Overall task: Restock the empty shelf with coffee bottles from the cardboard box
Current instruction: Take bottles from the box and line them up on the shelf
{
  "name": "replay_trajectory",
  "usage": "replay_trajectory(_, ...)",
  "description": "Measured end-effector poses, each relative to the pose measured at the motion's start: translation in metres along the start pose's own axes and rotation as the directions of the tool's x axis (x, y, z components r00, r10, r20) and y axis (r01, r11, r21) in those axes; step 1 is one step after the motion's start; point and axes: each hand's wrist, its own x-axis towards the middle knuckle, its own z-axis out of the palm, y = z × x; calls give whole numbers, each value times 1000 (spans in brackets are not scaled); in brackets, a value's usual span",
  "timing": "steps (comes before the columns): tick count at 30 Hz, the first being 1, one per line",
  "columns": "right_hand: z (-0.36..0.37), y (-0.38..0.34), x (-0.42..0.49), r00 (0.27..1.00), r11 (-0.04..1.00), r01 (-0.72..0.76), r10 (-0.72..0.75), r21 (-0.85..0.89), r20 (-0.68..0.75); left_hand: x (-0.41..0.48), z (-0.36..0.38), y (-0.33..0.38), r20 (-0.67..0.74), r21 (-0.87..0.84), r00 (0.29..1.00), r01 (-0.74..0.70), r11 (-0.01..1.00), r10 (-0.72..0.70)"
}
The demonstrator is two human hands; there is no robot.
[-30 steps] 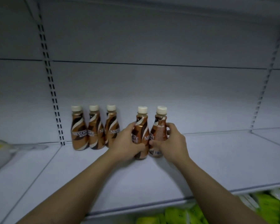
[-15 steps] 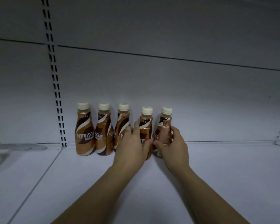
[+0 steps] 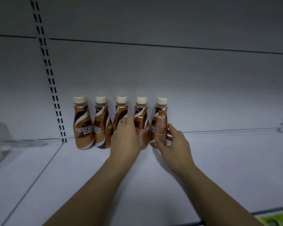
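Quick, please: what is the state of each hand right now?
Left hand: holds the fourth bottle from left.
Right hand: holds the fifth bottle.

Glossy plastic coffee bottles point(image 3: 83, 126) (matt cream caps) on a smooth, matt metal shelf point(image 3: 219, 168).

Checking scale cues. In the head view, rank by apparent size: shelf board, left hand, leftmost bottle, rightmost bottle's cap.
Largest: shelf board.
Then left hand and leftmost bottle, about alike; the hand is nearer the camera, so I won't rank them.
Smallest: rightmost bottle's cap.
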Motion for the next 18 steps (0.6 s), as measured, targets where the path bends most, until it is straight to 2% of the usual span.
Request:
replay_trajectory(4, 3, 1, 0, 997, 996, 32, -27, -78, 74, -1, 4, -7, -11, -40, 1000, -21, 999, 20)
replay_trajectory(15, 6, 5, 5, 981, 998, 5, 7, -62, 194, -1, 6, -20, 19, -48, 999, 39, 998, -38)
replay_trajectory(18, 1, 1, 3, 974, 996, -24, 43, -89, 224, -7, 3, -17, 51, -41, 999, 11, 999, -9)
